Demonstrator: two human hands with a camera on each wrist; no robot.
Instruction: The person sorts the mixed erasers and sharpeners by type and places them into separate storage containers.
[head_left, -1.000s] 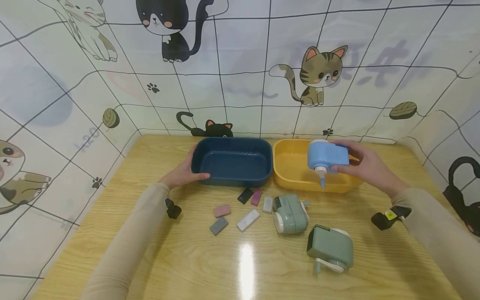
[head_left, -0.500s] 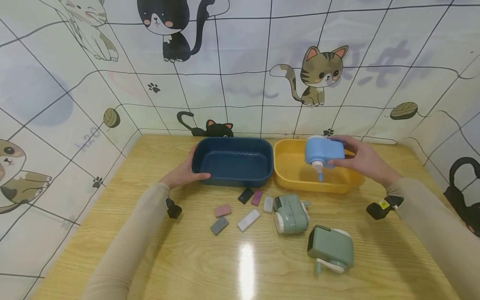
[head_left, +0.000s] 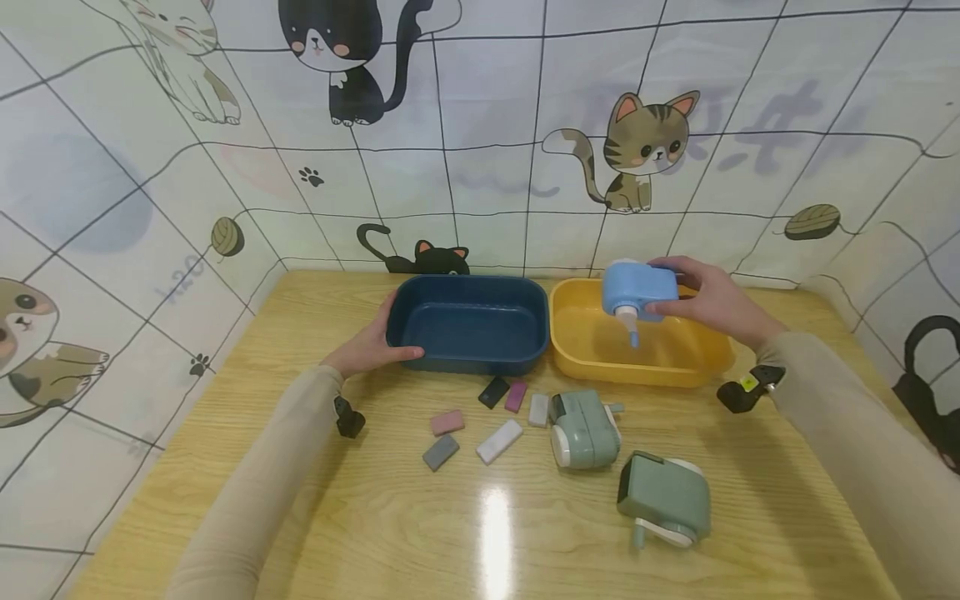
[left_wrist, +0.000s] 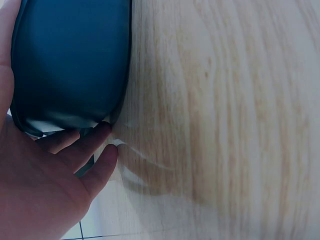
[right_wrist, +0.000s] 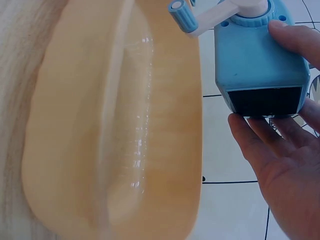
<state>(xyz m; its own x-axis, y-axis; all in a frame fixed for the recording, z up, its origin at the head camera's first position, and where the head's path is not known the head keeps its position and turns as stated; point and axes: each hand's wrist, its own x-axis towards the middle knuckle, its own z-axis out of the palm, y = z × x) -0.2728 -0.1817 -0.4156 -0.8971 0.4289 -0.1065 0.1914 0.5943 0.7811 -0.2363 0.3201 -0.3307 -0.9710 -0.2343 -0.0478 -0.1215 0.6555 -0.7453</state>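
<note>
My right hand (head_left: 716, 302) grips a light blue crank pencil sharpener (head_left: 637, 287) over the yellow bin (head_left: 637, 373). The sharpener's crank handle points down in the head view; its dark end faces the palm in the right wrist view, with the thumb (right_wrist: 295, 40) on one side and fingers beneath. My left hand (head_left: 369, 346) holds the left end of the dark blue bin (head_left: 468, 365), thumb along the front wall and fingers around the end. In the left wrist view, fingertips (left_wrist: 102, 129) touch the bin's end close to the table.
Two green crank sharpeners, one nearer the bins (head_left: 585, 429) and another nearer the front (head_left: 663, 500), lie on the wooden table (head_left: 390, 533). Several small erasers, including a white eraser (head_left: 499, 442) and a pink eraser (head_left: 447, 422), lie before the blue bin. A cat-print backdrop (head_left: 495, 183) stands behind.
My right hand has carried the blue sharpener left and slightly farther back over the yellow bin. The left hand stays at the blue bin.
</note>
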